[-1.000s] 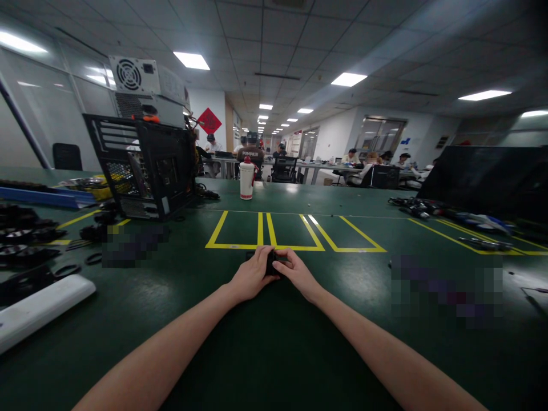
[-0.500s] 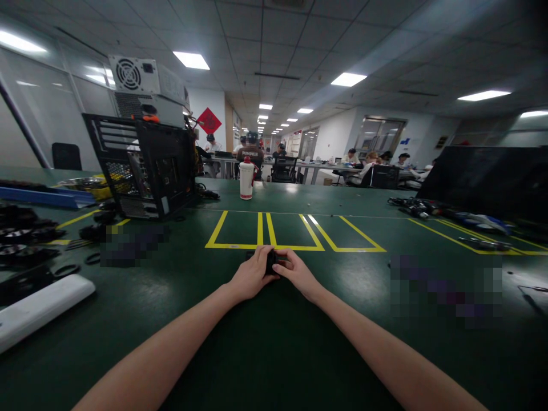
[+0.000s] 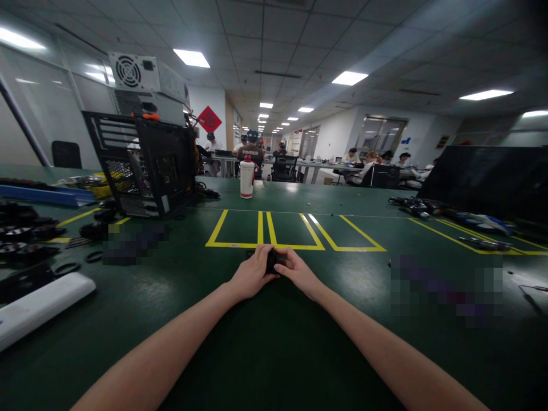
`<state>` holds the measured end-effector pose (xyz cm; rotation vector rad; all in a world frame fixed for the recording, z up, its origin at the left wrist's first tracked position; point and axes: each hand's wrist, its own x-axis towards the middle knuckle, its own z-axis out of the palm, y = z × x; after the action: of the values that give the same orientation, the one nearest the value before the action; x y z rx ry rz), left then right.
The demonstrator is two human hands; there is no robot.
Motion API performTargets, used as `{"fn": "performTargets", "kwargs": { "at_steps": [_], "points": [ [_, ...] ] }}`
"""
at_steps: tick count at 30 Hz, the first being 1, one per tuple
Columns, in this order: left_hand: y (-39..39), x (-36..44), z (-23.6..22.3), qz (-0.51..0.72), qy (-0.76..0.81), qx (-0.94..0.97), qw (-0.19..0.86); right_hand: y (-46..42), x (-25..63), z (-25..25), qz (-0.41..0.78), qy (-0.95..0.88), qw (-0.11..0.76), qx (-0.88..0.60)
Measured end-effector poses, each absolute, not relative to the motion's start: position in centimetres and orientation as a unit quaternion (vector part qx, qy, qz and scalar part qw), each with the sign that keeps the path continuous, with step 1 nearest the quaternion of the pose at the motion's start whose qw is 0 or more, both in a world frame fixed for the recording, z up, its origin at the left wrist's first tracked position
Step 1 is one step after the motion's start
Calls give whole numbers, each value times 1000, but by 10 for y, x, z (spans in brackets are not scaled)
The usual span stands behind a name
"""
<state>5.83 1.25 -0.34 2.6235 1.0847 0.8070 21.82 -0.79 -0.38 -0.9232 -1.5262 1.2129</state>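
Observation:
A small black part (image 3: 271,262) lies between my hands on the green table (image 3: 274,354), just in front of the yellow tape. My left hand (image 3: 254,272) is closed over its left side, fingers on top and thumb toward me. From the right, my right hand (image 3: 297,275) pinches the same part with thumb and fingers. Most of the part is covered by my fingers, so its kind cannot be made out. A dark edge shows just left of my left fingers.
An open computer case (image 3: 145,165) stands at the back left with power supplies (image 3: 145,80) on top. A white cup (image 3: 247,180) stands beyond the tape. A white bar (image 3: 47,308) and black parts lie left; cables (image 3: 411,206) lie right. People sit at far desks.

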Motion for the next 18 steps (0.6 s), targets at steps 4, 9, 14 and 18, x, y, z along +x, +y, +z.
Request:
{"fn": "performTargets", "kwargs": {
  "at_steps": [4,9,14,18],
  "points": [
    [13,58,-3,274,368,883,96,-11,218,-2,510,-617,474,-368],
    [15,59,-6,288,356,885,86,-10,216,-3,482,-621,494,-372],
    [14,59,-4,283,363,883,90,-4,218,-7,491,-611,492,-379],
    [12,59,-3,276,368,883,96,-5,220,-6,523,-611,474,-360]
  ]
}}
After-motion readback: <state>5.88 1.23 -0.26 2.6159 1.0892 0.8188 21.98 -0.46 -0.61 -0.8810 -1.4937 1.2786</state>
